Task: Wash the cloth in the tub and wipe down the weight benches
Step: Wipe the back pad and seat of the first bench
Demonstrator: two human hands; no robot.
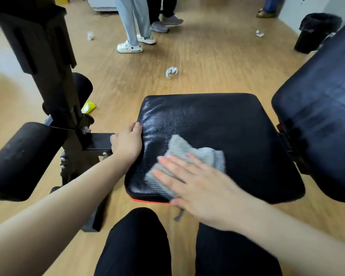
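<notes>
Flat right hand (203, 192) on cloth (189, 151); bin (311, 36) beyond

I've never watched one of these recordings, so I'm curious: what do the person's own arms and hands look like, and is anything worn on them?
Both forearms are bare, with no sleeves in sight. The left hand and right hand wear no gloves, and no watch, ring or bracelet shows. Black trousers cover the legs.

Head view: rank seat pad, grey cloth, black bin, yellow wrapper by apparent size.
1. seat pad
2-3. grey cloth and black bin: they look about alike. The cloth is partly under the right hand and the bin is far off, so unranked.
4. yellow wrapper
</notes>
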